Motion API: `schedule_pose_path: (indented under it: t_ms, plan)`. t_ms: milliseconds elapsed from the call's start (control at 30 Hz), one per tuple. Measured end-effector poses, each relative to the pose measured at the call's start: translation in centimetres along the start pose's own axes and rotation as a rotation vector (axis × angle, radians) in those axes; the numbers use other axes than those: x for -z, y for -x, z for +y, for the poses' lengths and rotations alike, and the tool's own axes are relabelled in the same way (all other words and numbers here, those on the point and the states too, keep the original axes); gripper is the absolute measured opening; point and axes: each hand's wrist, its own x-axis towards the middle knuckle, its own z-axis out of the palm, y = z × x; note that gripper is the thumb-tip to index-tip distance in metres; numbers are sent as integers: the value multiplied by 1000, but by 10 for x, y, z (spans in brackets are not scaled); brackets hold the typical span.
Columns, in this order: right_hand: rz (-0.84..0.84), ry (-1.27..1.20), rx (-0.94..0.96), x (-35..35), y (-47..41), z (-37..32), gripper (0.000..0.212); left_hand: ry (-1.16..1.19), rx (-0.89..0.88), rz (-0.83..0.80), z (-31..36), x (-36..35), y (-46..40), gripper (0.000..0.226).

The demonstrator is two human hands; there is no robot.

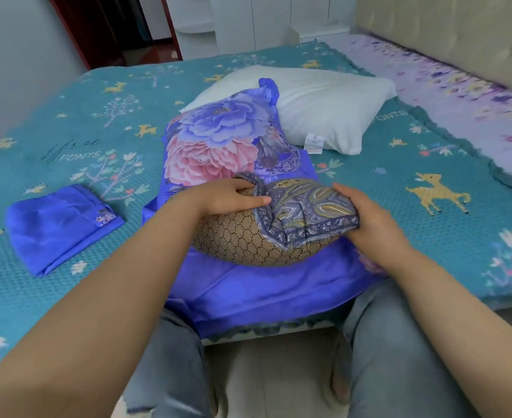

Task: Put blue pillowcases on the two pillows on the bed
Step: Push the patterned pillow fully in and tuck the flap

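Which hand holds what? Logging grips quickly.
Left hand: grips the pillowcase hem at the pillow.
Right hand: grips that hem too.

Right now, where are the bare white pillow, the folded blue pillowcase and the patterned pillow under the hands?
white pillow [324,101], head view, middle of its top face.
folded blue pillowcase [58,227], head view, centre of the fold.
patterned pillow [236,239], head view, its honeycomb-printed side.
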Motion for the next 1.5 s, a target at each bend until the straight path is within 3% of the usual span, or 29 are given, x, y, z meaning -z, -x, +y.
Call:
schedule_pose_path:
  t_ms: [167, 234, 300, 434, 500, 567, 767, 934, 1001, 1068, 1134, 1201, 1268, 1335, 1501]
  plan:
    - [67, -32, 320, -2, -36, -7, 37, -18, -25, 46, -13, -14, 5, 95]
    - [-30, -109, 339, -16, -50, -23, 44, 13, -55, 72, -19, -17, 6, 88]
    - [-142, -141, 310, -34, -65, -43, 50, 110, -95, 101, -27, -21, 9, 63]
    - [-313, 165, 481, -68, -99, -83, 51, 179, -139, 157, -37, -39, 13, 41]
    - [-383, 298, 586, -85, -116, -94, 41, 229, -119, 179, -47, -46, 12, 37]
    - [-443, 432, 622, -97, -129, -98, 29, 404, -160, 210, -52, -53, 10, 39]
    - [-536, 585, 481, -119, -151, -105, 33, 944, -178, 348, -76, -68, 0, 79]
    - [-680, 709, 427, -120, -150, -110, 32, 1464, -252, 216, -86, -59, 9, 63]
    - [-740, 725, 430, -127, -152, -117, 32, 1270, -210, 361, -84, -58, 16, 50]
    - [-791, 743, 430, -135, -156, -124, 32, 691, -261, 694, -86, -59, 24, 32]
    - [-836, 699, 425, -138, -160, -128, 31, 233, -393, 883, -86, -57, 34, 40]
    - [-919, 594, 416, -139, -165, -129, 27, -10, -501, 838, -87, -54, 40, 59]
    - [-1000, 562, 375, -140, -173, -126, 13, -150, -550, 616, -94, -56, 41, 86]
    - [-1024, 623, 311, -141, -181, -125, 26, -269, -566, 458, -102, -60, 38, 112]
    - [-1018, 660, 255, -152, -192, -116, 33, -533, -507, 519, -105, -78, 32, 143]
